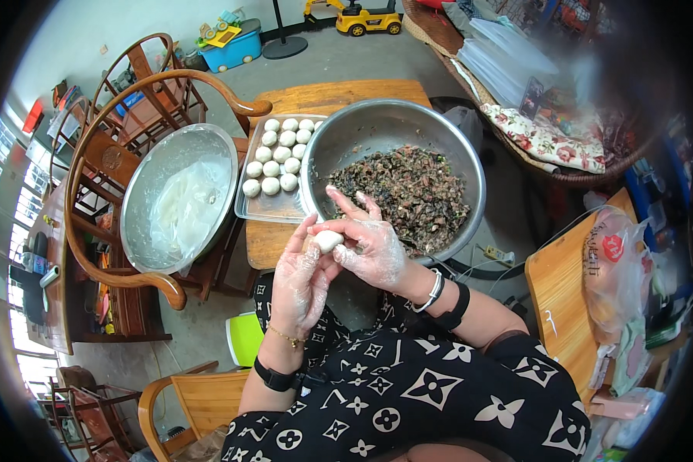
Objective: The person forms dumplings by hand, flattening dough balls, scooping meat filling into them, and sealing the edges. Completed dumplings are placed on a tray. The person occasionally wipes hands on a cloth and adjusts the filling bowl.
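A small white dough ball [329, 241] sits pinched between two floured hands, held above the near rim of a large steel bowl [470, 165] of dark chopped filling [408, 189]. The left hand [300, 281] cups it from below; the right hand [368, 242] closes thumb and fingers over it. Beside the bowl, a metal tray [273, 206] holds rows of finished white balls [279, 152]. Further left, a steel basin [142, 239] rests on a wooden chair [77, 192].

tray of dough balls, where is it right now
In the head view, the tray of dough balls sits left of the filling bowl, right of the dough basin, beyond both hands.
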Available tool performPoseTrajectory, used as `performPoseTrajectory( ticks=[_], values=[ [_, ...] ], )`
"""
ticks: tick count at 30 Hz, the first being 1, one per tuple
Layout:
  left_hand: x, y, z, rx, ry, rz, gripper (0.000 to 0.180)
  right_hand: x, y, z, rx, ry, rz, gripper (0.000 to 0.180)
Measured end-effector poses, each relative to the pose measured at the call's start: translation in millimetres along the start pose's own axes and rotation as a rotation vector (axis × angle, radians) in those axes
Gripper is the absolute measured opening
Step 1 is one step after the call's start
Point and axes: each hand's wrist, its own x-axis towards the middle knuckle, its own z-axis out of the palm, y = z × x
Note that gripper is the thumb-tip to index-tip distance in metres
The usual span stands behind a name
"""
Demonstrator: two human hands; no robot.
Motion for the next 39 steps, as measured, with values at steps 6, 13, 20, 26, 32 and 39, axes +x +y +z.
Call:
performPoseTrajectory(
  ticks=[6,13,20,26,32,39],
  values=[
    [2.3,-4.4,-13.7,0.478,0.129,0.175,0.051,2.1,-10.8,-3.0,-0.387,0.015,-0.195,0.04],
    [1.5,0.9,4.6,-0.064,0.024,-0.001,0.052,-2.9,1.7,-0.8,0.049,0.02,0.015,0.041],
    [4.6,-5.2,-11.3,0.422,0.136,0.151,0.053,2.1,-8.0,-4.2,-0.392,0.025,-0.18,0.041],
    [1.3,2.7,14.8,-0.01,0.105,0.032,0.05,-1.2,-2.7,-2.9,-0.034,0.055,0.032,0.04],
    [3.5,-4.3,-7.4,0.398,0.135,0.15,0.049,2.2,-9.6,-0.8,-0.391,0.063,-0.199,0.042],
    [5.8,-4.8,-4.1,0.098,-0.023,0.06,0.055,-1.2,-1.9,-1.5,-0.192,0.061,-0.081,0.036]
  ],
)
